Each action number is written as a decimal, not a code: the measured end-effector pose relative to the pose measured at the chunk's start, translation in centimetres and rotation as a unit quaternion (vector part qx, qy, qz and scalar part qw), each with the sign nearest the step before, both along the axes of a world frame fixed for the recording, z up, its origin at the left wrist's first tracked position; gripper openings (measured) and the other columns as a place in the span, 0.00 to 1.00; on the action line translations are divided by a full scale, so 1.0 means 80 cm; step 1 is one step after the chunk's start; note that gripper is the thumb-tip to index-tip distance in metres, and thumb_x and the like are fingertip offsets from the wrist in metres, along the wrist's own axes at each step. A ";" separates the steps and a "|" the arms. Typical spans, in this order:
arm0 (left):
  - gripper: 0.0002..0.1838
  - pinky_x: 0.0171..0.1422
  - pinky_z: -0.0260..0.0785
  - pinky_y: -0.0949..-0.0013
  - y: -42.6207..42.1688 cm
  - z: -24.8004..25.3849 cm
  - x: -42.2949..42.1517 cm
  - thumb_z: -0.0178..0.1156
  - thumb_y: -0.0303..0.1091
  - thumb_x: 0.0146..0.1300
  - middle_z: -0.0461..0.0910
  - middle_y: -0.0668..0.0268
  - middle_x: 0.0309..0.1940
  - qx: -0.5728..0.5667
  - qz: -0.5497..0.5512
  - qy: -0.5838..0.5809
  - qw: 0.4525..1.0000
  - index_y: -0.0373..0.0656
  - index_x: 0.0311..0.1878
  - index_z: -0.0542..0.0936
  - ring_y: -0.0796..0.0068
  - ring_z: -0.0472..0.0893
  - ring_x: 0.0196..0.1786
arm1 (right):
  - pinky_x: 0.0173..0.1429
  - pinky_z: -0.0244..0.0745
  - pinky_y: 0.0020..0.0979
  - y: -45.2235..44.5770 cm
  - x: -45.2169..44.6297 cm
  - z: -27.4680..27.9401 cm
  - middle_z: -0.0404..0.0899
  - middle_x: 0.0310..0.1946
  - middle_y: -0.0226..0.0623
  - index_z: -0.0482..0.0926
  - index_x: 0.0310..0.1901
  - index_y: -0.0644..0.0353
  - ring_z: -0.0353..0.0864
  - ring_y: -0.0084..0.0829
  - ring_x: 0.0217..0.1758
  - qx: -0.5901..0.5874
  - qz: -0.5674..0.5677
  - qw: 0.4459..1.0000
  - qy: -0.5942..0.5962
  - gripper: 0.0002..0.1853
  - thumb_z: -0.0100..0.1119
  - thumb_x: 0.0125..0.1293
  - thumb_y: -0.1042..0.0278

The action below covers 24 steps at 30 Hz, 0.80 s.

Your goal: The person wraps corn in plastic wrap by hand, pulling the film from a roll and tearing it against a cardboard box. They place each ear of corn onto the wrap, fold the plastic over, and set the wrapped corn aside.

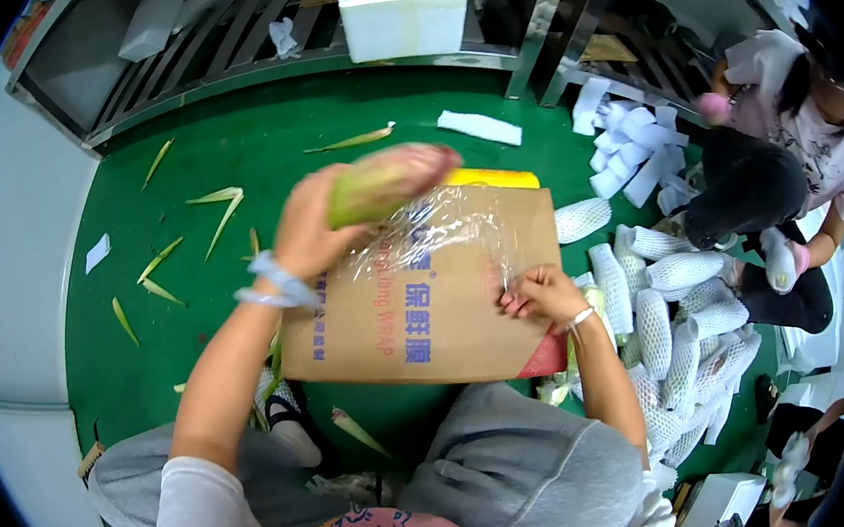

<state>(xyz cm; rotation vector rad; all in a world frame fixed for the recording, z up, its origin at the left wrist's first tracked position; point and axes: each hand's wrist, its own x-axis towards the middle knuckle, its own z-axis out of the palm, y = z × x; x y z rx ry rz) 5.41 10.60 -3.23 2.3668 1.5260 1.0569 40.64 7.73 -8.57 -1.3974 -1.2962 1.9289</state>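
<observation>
A flat cardboard box (456,337) with blue and red printing lies before me, above my knees. Over its upper half stretches crinkled clear plastic film (444,235). My left hand (310,229) is wrapped round an ear of corn (384,185) with green husk and a reddish end, held over the box's upper left edge. At the right side of the box my right hand (543,296) pinches the edge of the film. A yellow strip (495,179) shows behind the box's far edge.
Net-wrapped corn (682,336) is piled at the right, near white net sleeves (638,142). A person (804,146) sits beyond it. Husk leaves (227,201) lie on the green floor (180,273). A metal rack (289,61) holds a white foam box (401,21).
</observation>
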 end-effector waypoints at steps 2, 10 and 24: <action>0.38 0.57 0.63 0.55 0.027 -0.019 0.055 0.70 0.36 0.43 0.72 0.51 0.47 -0.074 -0.020 0.036 0.996 0.41 0.59 0.65 0.48 0.71 0.51 | 0.38 0.77 0.22 -0.012 0.024 0.011 0.80 0.34 0.39 0.79 0.31 0.68 0.81 0.24 0.35 -0.050 -0.046 0.997 0.025 0.08 0.54 0.61 0.72; 0.35 0.55 0.63 0.56 0.044 -0.053 0.096 0.65 0.27 0.45 0.68 0.55 0.48 -0.118 -0.094 0.198 0.969 0.43 0.61 0.66 0.53 0.68 0.55 | 0.61 0.62 0.30 0.080 -0.053 0.046 0.71 0.51 0.34 0.74 0.49 0.64 0.70 0.28 0.55 0.407 -0.015 0.914 -0.004 0.14 0.50 0.66 0.67; 0.11 0.36 0.73 0.55 -0.048 -0.076 -0.009 0.51 0.39 0.61 0.77 0.59 0.23 -0.192 -0.020 0.376 0.906 0.41 0.33 0.73 0.56 0.79 0.29 | 0.39 0.74 0.41 0.091 -0.090 0.036 0.73 0.42 0.47 0.65 0.62 0.43 0.77 0.44 0.41 0.520 0.180 0.684 -0.479 0.35 0.54 0.55 0.36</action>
